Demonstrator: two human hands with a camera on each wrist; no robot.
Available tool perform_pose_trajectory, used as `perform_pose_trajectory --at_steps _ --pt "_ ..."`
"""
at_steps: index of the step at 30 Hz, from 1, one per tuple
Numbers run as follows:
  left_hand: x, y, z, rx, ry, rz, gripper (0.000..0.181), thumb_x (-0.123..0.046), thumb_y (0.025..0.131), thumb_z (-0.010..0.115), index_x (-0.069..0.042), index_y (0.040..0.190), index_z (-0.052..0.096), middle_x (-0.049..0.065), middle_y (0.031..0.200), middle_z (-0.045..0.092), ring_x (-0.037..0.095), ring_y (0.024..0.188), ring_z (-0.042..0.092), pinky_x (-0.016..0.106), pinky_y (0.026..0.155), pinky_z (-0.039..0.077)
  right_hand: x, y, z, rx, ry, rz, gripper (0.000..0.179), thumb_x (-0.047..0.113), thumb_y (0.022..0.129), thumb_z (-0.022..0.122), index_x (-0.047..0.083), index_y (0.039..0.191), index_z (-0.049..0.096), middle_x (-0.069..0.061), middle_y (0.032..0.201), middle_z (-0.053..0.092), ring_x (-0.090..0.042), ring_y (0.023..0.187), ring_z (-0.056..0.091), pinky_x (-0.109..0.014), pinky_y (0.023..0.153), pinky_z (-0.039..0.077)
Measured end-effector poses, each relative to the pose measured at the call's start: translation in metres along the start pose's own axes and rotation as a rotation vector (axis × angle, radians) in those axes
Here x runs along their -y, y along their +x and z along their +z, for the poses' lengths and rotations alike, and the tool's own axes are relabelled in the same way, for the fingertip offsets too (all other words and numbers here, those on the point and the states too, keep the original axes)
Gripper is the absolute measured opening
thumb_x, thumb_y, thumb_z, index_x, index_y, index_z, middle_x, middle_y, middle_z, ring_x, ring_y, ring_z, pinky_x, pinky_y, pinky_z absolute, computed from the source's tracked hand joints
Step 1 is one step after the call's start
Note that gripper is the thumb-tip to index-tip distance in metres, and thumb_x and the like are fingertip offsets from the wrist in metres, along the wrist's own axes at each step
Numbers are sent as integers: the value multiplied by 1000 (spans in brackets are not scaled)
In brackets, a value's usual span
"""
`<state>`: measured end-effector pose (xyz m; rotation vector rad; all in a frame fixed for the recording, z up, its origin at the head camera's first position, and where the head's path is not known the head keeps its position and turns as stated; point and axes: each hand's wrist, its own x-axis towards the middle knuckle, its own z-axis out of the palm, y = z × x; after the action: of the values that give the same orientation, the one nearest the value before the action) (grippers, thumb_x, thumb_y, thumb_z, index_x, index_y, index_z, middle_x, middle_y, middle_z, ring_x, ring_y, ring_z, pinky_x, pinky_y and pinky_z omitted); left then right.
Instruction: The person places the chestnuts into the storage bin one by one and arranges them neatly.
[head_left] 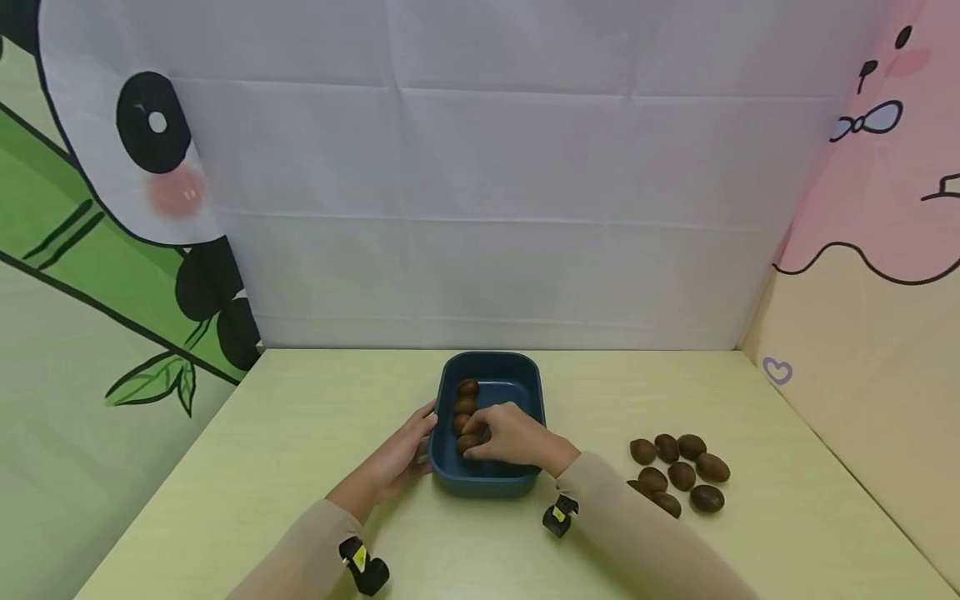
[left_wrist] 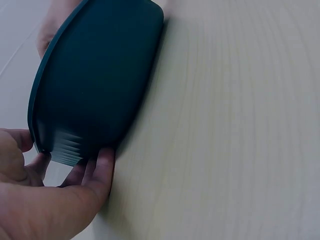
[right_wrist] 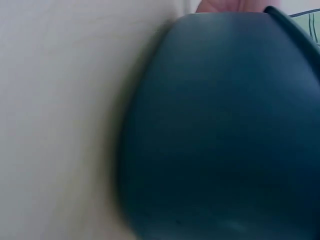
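A dark blue rectangular box [head_left: 487, 487] stands on the table. My left hand [head_left: 401, 458] touches its left outer wall; in the left wrist view the thumb lies near the rim and the other fingers rest lower on the wall. Inside, several brown oval nuts [head_left: 464, 406] line up along the left wall. My right hand [head_left: 513, 435] reaches over the box's right rim, and its finger and thumb pinch the nearest nut [head_left: 468, 444] of that row. The right wrist view shows mostly the box's outer wall [right_wrist: 220, 125], hiding the right fingers.
Several more brown nuts [head_left: 682, 476] lie loose on the pale wooden table [head_left: 360, 400] to the right, some partly behind the right sleeve [head_left: 637, 525]. A white sheet [head_left: 487, 167] closes off the back, with cartoon-printed panels at both sides.
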<state>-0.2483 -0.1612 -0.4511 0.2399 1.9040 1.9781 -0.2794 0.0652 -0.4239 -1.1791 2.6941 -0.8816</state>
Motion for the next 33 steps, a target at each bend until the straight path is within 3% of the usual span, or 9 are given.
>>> perform_pose_trajectory --at_steps 11,33 --pt "-1 0 -1 24 -24 -10 59 -36 111 33 -18 162 8 22 160 23 41 145 28 57 110 34 0 7 12 21 -17 58 29 23 87 81 6 110 76 0 103 74 -5 83 65 -18 68 50" --pt "-2 -1 1 6 -21 -12 60 -36 111 33 -18 162 8 22 159 26 41 144 30 58 110 32 2 4 8 -19 -10 41 25 17 89 79 5 110 74 -3 105 73 -12 86 66 -19 68 50"
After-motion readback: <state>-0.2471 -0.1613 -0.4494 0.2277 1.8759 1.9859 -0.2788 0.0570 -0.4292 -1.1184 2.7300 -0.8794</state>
